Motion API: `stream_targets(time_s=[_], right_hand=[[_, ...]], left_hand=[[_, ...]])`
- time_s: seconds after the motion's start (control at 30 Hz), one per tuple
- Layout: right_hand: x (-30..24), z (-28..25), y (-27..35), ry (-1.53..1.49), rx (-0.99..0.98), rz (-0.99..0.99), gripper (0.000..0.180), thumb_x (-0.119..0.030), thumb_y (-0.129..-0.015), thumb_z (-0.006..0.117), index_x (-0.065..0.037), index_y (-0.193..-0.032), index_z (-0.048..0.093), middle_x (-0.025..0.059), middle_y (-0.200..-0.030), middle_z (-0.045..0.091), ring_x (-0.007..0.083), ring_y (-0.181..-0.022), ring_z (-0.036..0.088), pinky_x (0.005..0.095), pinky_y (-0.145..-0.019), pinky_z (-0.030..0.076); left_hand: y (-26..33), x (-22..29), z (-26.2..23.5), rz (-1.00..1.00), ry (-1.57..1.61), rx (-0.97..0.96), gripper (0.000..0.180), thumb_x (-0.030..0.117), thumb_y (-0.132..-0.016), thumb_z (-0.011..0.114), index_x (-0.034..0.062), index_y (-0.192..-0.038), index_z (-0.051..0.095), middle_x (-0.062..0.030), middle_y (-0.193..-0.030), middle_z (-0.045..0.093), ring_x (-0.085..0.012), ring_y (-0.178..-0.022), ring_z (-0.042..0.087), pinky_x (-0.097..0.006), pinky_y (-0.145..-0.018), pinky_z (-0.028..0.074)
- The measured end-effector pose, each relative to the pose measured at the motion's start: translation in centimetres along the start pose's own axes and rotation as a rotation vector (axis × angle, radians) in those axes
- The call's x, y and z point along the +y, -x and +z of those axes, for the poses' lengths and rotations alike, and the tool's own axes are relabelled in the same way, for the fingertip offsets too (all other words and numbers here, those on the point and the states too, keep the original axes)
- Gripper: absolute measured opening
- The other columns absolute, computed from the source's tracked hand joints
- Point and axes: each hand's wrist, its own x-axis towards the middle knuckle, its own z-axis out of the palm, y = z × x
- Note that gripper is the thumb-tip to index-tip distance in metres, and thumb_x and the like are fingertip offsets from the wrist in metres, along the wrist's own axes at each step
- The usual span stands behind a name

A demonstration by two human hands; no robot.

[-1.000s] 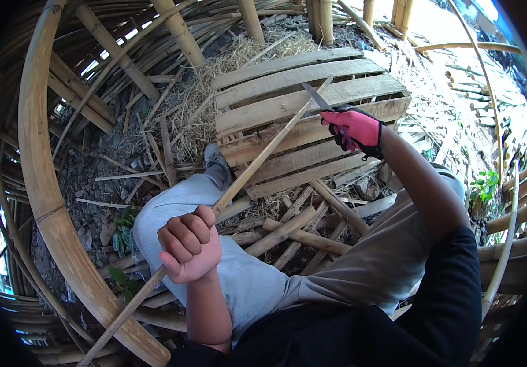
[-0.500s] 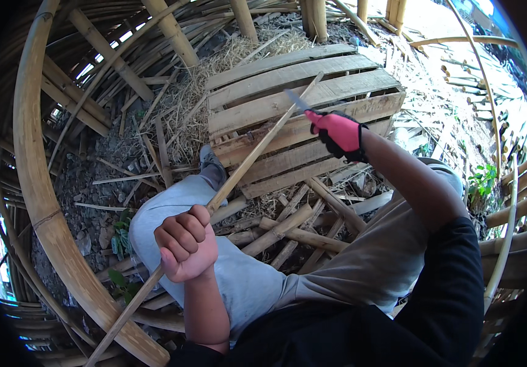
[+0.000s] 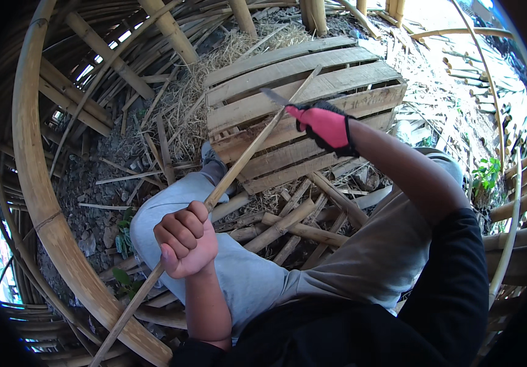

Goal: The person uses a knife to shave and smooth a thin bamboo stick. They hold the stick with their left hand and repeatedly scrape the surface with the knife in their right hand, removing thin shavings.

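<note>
Pink-gloved right hand (image 3: 327, 127) outstretched, knife (image 3: 274, 96) across pale strip (image 3: 245, 158)

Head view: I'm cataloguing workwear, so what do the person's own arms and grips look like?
The right grip wears a bright pink glove with black parts, including at the wrist. The left grip is ungloved. Both forearms are bare, with black sleeves higher up.
</note>
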Motion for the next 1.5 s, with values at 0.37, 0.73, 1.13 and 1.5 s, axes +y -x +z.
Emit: stream_targets(time_s=[0.37, 0.73, 1.13, 1.5], right_hand=[[0.1, 3.6, 3.4, 0.144, -0.097, -0.012, 0.051, -0.057, -0.095, 0.06, -0.009, -0.082, 0.061, -0.0006, -0.056, 0.043, 0.0128, -0.043, 0.038, 0.0311, -0.043, 0.031], [-0.1, 4.9, 3.8, 0.138, -0.071, -0.043, 0.054, -0.061, -0.096, 0.056, -0.01, -0.08, 0.059, -0.0034, -0.057, 0.043, 0.0096, -0.043, 0.039, 0.0281, -0.042, 0.031], [0.9, 4.7, 3.4, 0.183, -0.123, -0.086, 0.056, -0.062, -0.096, 0.055, -0.008, -0.082, 0.064, 0.0014, -0.068, 0.053, 0.0123, -0.053, 0.045, 0.0302, -0.051, 0.037], [-0.3, 7.5, 7.1, 0.192, -0.212, -0.056, 0.06, -0.063, -0.095, 0.055, -0.005, -0.084, 0.067, 0.0026, -0.066, 0.053, 0.0135, -0.059, 0.051, 0.0303, -0.055, 0.041]], left_hand=[[0.3, 0.2, -0.2, -0.018, -0.011, 0.001, 0.061, 0.031, -0.096, 0.056, 0.018, -0.048, 0.021, 0.0057, -0.043, 0.021, -0.0121, -0.045, 0.016, -0.032, -0.058, 0.02], [0.0, -0.3, 0.2, 0.0, -0.014, -0.008, 0.059, 0.03, -0.096, 0.056, 0.0177, -0.048, 0.022, 0.0054, -0.042, 0.022, -0.0122, -0.045, 0.017, -0.032, -0.059, 0.021], [0.4, -0.4, 0.1, -0.002, -0.026, 0.012, 0.057, 0.027, -0.096, 0.053, 0.0183, -0.049, 0.022, 0.0053, -0.043, 0.022, -0.012, -0.045, 0.016, -0.032, -0.058, 0.021], [0.3, -0.3, 0.2, 0.01, -0.033, -0.035, 0.053, 0.026, -0.096, 0.047, 0.0187, -0.052, 0.018, 0.006, -0.045, 0.02, -0.0113, -0.047, 0.015, -0.032, -0.06, 0.021]])
